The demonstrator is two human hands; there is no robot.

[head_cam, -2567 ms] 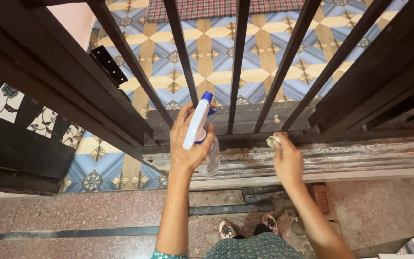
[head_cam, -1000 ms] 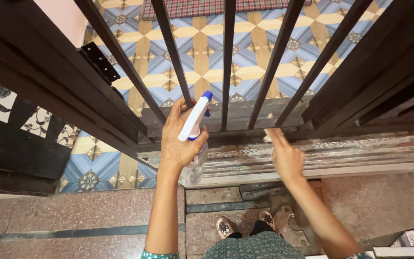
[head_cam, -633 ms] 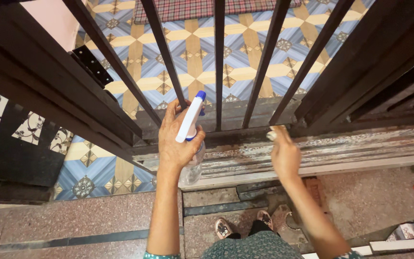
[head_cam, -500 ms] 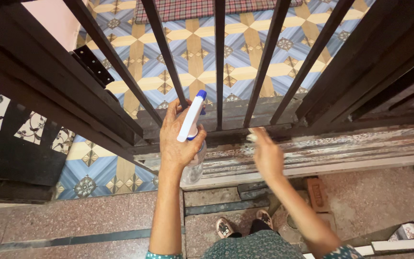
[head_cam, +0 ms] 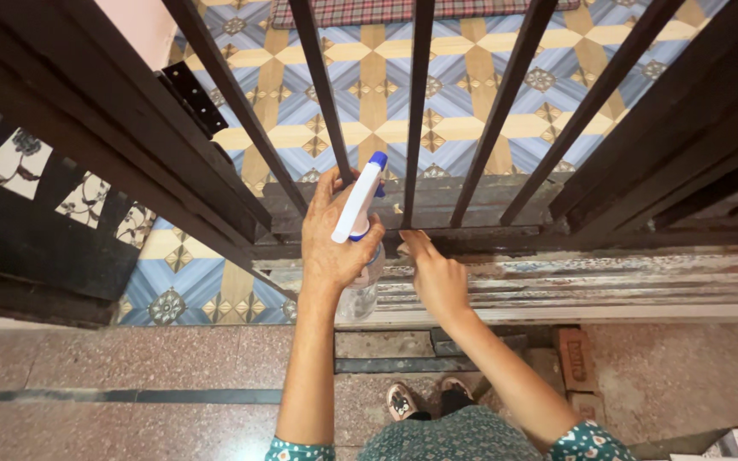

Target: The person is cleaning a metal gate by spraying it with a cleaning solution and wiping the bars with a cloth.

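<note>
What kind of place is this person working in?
Probably the doorway of a home. A dark barred gate stands over a worn sill, with patterned floor tiles beyond. The left hand holds a spray bottle; the right hand rests on the sill.

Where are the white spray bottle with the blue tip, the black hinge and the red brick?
white spray bottle with blue tip [head_cam: 357, 205], head view, on its white head.
black metal hinge [head_cam: 193, 96], head view, mid-plate.
red brick [head_cam: 576, 365], head view, top face.
</note>
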